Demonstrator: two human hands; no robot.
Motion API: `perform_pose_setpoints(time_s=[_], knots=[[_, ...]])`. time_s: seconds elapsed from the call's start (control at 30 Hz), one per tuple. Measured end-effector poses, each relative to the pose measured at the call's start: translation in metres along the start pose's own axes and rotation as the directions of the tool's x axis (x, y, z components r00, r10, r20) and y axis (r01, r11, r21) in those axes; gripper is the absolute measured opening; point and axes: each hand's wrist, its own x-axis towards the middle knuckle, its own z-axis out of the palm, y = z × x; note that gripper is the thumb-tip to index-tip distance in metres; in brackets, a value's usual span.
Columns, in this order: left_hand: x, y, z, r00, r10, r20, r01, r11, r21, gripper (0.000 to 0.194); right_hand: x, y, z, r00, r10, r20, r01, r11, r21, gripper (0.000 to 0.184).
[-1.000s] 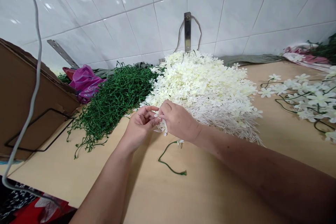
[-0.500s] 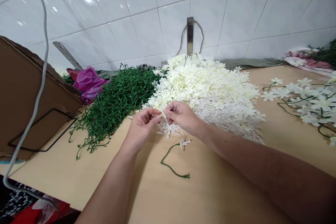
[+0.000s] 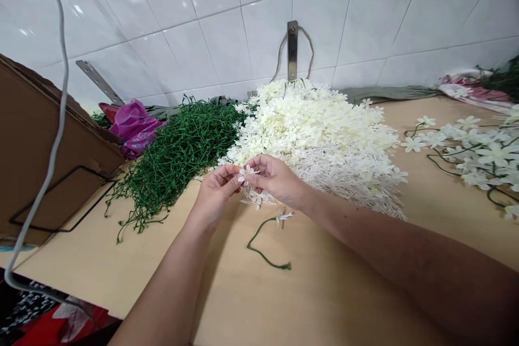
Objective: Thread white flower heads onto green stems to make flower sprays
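Between my two hands, just in front of the flower pile, is a small white artificial flower [image 3: 247, 173] with its petals facing me. My left hand [image 3: 219, 186] pinches it from the left side. From the right, my right hand [image 3: 273, 177] closes thumb and fingers on the same flower. Right below my hands, another white flower head [image 3: 258, 198] lies on the table. Nearer to me is a green stem [image 3: 259, 250] with a white flower at its upper end. Behind my hands spreads a big heap of white flowers [image 3: 316, 124], their pale thin stalks toward the front right.
A pile of green plastic stems [image 3: 190, 146] lies to the left. Flowered stems [image 3: 482, 154] are spread at the right. A cardboard box [image 3: 48, 162], a black wire frame [image 3: 77, 225] and a hanging grey cable [image 3: 59, 119] occupy the left. A metal bracket [image 3: 292, 54] stands against the tiled wall.
The flower between my hands now shows its open petals, where before it was mostly hidden by my fingers. My hands have drawn slightly closer together. The camera view has shifted a little.
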Motion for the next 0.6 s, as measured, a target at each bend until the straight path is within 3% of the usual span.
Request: perform_pose_setpoints(time_s=[0.1,0.2,0.27,0.33,0.4,0.47,0.53,0.6], knots=[[0.003,-0.001,-0.002,1.000,0.029,-0.009,-0.029,0.999,0.040,0.023,0.002,0.001,-0.002,0.998,-0.067,0.015,0.068,0.997,-0.047,0.018],[0.000,0.003,-0.005,0.990,0.128,-0.055,-0.115,0.974,0.196,0.021,0.004,0.000,-0.006,0.989,-0.145,0.003,0.145,0.984,-0.103,0.019],[-0.012,0.009,-0.005,0.970,0.237,-0.057,-0.202,0.913,0.354,0.019,0.005,-0.003,-0.010,0.987,-0.158,-0.003,0.157,0.980,-0.123,0.016],[-0.032,0.015,-0.003,0.948,0.316,0.044,-0.291,0.801,0.523,0.016,0.004,-0.009,-0.014,0.988,-0.156,-0.013,0.154,0.982,-0.113,0.014],[-0.058,0.018,0.001,0.920,0.276,0.277,-0.391,0.632,0.669,0.013,0.003,-0.015,-0.016,0.987,-0.158,-0.023,0.155,0.984,-0.087,0.014],[-0.080,0.015,0.007,0.875,0.147,0.461,-0.470,0.489,0.735,0.022,0.001,-0.021,-0.015,0.986,-0.161,-0.031,0.159,0.985,-0.066,0.014],[-0.094,0.008,0.014,0.850,0.041,0.526,-0.501,0.373,0.781,0.021,-0.004,-0.025,-0.013,0.987,-0.159,-0.035,0.157,0.986,-0.060,0.014],[-0.099,0.000,0.019,0.862,0.010,0.506,-0.489,0.278,0.827,0.010,-0.014,-0.027,-0.011,0.988,-0.147,-0.036,0.144,0.987,-0.072,0.013]])
